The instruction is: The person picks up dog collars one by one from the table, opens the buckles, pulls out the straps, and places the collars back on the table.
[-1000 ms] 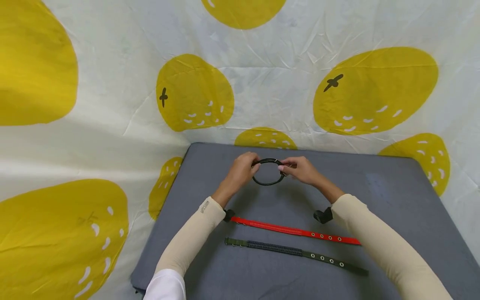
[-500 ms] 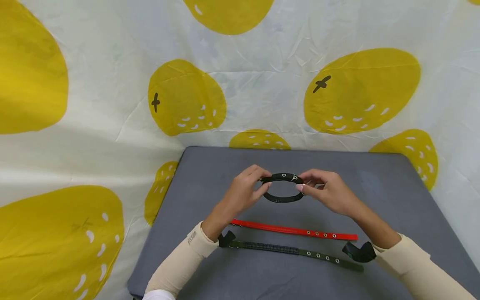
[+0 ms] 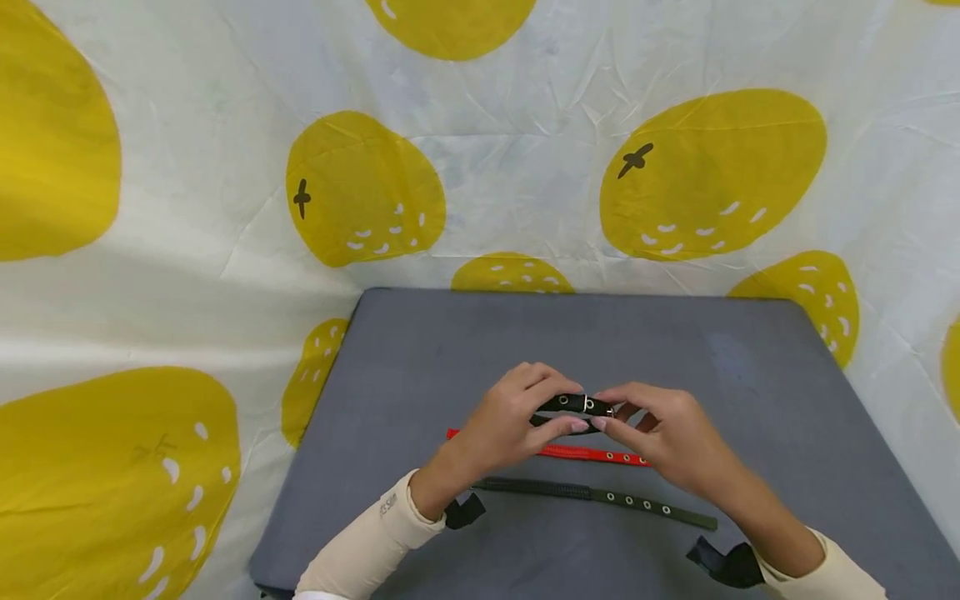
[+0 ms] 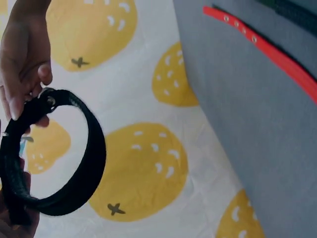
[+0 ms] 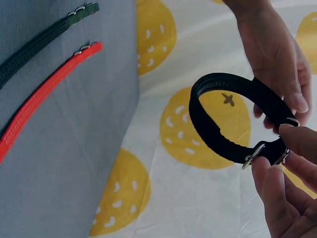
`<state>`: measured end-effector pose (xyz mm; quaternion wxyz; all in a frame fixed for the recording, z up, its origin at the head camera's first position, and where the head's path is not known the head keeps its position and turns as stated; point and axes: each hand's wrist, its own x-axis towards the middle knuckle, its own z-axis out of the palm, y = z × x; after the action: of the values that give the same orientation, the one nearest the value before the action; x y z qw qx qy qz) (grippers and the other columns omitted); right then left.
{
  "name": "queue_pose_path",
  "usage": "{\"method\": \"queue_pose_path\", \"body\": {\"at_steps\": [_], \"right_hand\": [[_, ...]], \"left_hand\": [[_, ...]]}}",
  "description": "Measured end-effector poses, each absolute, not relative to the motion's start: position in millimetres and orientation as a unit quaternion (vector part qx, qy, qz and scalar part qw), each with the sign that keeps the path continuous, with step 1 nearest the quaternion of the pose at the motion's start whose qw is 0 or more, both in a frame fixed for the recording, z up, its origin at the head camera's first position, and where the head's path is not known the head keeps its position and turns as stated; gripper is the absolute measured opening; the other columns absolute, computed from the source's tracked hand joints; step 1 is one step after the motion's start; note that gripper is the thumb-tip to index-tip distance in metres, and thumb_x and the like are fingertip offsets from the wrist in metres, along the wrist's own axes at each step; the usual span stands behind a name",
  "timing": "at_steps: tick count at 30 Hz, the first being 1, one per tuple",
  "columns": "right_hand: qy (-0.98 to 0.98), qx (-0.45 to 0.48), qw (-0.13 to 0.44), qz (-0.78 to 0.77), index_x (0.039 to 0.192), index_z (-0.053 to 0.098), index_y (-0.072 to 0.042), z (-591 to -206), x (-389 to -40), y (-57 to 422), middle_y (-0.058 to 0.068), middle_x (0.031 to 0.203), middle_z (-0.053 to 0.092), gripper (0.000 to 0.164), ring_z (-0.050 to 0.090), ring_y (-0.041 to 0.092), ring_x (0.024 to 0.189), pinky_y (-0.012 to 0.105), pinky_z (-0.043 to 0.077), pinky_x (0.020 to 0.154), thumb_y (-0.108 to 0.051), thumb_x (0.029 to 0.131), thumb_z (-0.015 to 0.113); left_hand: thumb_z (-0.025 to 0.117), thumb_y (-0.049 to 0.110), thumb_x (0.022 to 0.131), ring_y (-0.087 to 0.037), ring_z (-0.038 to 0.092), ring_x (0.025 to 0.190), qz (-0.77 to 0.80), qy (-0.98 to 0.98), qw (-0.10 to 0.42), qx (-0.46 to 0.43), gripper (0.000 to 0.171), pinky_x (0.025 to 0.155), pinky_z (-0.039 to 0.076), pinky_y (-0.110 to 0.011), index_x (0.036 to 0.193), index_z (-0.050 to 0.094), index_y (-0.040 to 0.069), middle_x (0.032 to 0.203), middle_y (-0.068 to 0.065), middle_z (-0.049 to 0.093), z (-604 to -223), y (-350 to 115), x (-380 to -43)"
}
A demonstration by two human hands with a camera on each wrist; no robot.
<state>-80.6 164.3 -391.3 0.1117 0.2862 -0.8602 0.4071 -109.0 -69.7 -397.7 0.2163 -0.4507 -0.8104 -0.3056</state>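
Observation:
A black pet collar (image 3: 564, 403) is looped into a ring and held above the table between both hands. My left hand (image 3: 517, 417) pinches it on the left side. My right hand (image 3: 667, 429) pinches it by the metal buckle on the right. In the right wrist view the black collar (image 5: 210, 131) forms a closed loop, with metal rings near the right fingertips. The left wrist view shows the collar (image 4: 91, 163) from the other side. Below the hands lie a red collar (image 3: 585, 453), partly covered by them, and a dark green collar (image 3: 637, 502), both stretched out flat.
The grey padded table (image 3: 420, 350) reaches back to a pale cloth (image 3: 525, 183) printed with yellow fruit, which also hangs at the left and right. A black strap (image 3: 465, 510) hangs at the left wrist and another black strap (image 3: 727, 562) at the right.
Both hands have come down nearer with the black collar. Its loop, seen round earlier, now looks flatter in the head view, and the hands are closer together.

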Motion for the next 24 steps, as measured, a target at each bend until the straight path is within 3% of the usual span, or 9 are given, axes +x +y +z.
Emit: {"method": "queue_pose_path", "body": {"at_steps": [8,12,18,24], "right_hand": [[-0.843,0.28,0.098,0.449,0.105,0.069,-0.013,-392.9,-64.6,159.7,-0.001,0.091,0.07,0.027,0.062,0.003,0.064,0.02,0.05,0.054,-0.005,0.08,0.074],[-0.833,0.284,0.101,0.464,0.105,0.068,-0.015,-391.7,-61.4,160.2,-0.004,0.092,0.069,0.027,0.063,0.005,0.066,0.02,0.051,0.056,-0.004,0.08,0.074],[-0.823,0.277,0.086,0.489,0.103,0.067,-0.017,-391.1,-58.9,162.8,-0.006,0.09,0.067,0.028,0.063,0.006,0.072,0.021,0.052,0.056,-0.002,0.081,0.073],[-0.804,0.301,0.111,0.5,0.103,0.066,-0.014,-395.9,-57.5,166.5,-0.004,0.089,0.067,0.033,0.064,0.008,0.071,0.02,0.052,0.057,0.006,0.077,0.073]], "left_hand": [[0.069,0.033,0.085,-0.007,0.044,0.081,-0.306,-0.791,0.247,-0.469,0.033,0.07,0.035,-0.013,0.111,0.068,0.013,0.097,0.005,0.057,-404.0,-65.3,-99.9],[0.069,0.031,0.086,-0.007,0.044,0.082,-0.317,-0.784,0.251,-0.472,0.029,0.07,0.035,-0.013,0.108,0.068,0.012,0.097,0.004,0.057,-402.7,-64.6,-98.3],[0.066,0.03,0.089,-0.008,0.046,0.085,-0.342,-0.783,0.222,-0.47,0.025,0.074,0.038,-0.014,0.107,0.063,0.012,0.099,0.004,0.057,-401.1,-64.6,-97.4],[0.061,0.03,0.093,-0.004,0.048,0.085,-0.363,-0.781,0.174,-0.477,0.023,0.075,0.039,-0.012,0.108,0.059,0.013,0.1,0.005,0.058,-400.6,-66.1,-96.3]]}}
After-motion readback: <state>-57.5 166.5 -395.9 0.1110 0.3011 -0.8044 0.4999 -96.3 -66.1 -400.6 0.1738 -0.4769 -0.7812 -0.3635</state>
